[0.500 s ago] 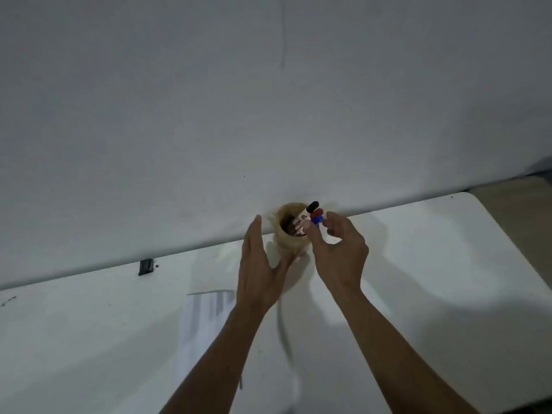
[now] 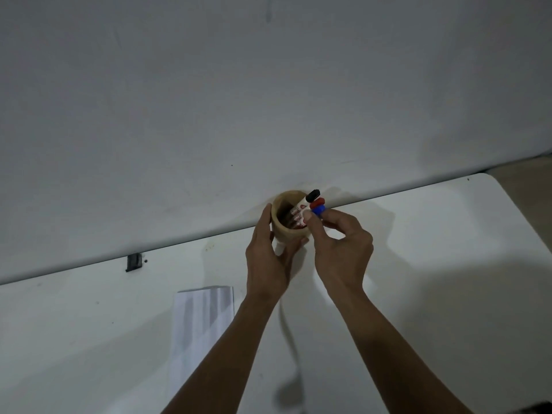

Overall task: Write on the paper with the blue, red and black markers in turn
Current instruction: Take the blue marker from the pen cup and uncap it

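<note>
A tan round cup point(image 2: 283, 231) stands at the table's far edge against the wall. Three markers lean out of it to the right: a black-capped marker point(image 2: 313, 194), a red-capped marker point(image 2: 317, 202) and a blue-capped marker point(image 2: 318, 209). My left hand point(image 2: 270, 258) wraps around the cup's left and front side. My right hand point(image 2: 340, 249) pinches the blue marker just below its cap with thumb and fingers. A white sheet of paper point(image 2: 200, 333) lies on the table, to the left of my left forearm.
The white table point(image 2: 433, 279) runs along a plain grey wall, and its rounded right corner is in view. A small black clip point(image 2: 133, 262) sits at the far edge on the left. Brown floor shows past the table's right end.
My left hand has closed in around the cup, where before it stood open beside it. My right hand's fingers have tightened on the blue marker.
</note>
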`<state>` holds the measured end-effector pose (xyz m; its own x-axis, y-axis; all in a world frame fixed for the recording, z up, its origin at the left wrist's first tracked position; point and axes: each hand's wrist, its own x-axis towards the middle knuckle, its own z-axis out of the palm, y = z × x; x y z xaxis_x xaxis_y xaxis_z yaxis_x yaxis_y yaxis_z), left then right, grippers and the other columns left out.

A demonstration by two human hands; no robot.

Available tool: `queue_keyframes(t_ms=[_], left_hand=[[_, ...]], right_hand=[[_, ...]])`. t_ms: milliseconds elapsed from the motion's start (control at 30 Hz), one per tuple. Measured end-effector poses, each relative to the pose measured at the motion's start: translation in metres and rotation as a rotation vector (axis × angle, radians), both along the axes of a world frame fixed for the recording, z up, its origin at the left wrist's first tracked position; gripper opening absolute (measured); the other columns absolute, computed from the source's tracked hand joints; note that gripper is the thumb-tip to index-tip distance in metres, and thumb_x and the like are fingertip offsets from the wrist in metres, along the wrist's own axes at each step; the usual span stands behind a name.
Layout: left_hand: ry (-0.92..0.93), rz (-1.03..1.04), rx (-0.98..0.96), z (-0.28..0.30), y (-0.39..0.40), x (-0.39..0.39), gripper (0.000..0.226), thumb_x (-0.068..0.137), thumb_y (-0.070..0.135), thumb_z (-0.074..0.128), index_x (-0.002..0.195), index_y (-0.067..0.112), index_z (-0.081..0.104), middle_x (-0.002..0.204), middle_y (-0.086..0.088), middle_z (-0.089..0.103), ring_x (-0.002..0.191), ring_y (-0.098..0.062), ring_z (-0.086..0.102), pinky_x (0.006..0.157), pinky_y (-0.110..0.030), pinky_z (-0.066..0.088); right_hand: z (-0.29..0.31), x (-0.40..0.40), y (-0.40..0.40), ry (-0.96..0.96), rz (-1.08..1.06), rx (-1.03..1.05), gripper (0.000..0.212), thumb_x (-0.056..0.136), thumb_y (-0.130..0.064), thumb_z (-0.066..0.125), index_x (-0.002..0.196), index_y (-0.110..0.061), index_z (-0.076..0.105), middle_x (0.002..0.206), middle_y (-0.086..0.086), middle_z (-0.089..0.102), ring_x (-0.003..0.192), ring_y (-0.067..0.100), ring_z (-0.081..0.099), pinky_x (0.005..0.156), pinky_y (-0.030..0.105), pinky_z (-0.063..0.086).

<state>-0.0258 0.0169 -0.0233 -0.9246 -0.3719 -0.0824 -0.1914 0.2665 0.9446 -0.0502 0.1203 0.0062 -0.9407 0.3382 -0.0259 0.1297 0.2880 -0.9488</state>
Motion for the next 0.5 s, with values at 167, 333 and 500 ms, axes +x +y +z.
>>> queue_keyframes(t_ms=[167,333,500], left_hand=[[-0.001,0.000,-0.044,0.008,0.002,0.001,0.062,0.088,0.014,0.072,0.142,0.019,0.043,0.138,0.003,0.057,0.123,0.001,0.057,0.095,-0.019,0.052],[0.024,-0.033,-0.036,0.003,0.000,0.001,0.068,0.082,0.009,0.077,0.140,0.025,0.045,0.134,0.018,0.056,0.122,0.011,0.052,0.100,-0.018,0.050],[0.024,-0.041,-0.102,0.005,0.001,0.001,0.073,0.082,0.020,0.078,0.135,0.049,0.038,0.127,0.039,0.053,0.123,0.012,0.050,0.105,-0.025,0.046]], right_hand=[[0.027,0.001,0.007,0.029,-0.070,-0.196,0.015,0.086,-0.024,0.083,0.096,-0.014,0.078,0.090,0.000,0.078,0.088,0.006,0.072,0.074,0.010,0.053],[0.065,0.000,0.027,0.181,-0.147,-0.406,0.013,0.094,-0.021,0.074,0.087,-0.030,0.068,0.082,-0.011,0.080,0.086,0.010,0.076,0.084,0.036,0.061],[0.072,0.005,0.046,0.147,-0.117,-0.471,0.008,0.103,-0.025,0.062,0.095,-0.024,0.065,0.088,-0.001,0.073,0.077,0.023,0.076,0.074,0.044,0.065]])
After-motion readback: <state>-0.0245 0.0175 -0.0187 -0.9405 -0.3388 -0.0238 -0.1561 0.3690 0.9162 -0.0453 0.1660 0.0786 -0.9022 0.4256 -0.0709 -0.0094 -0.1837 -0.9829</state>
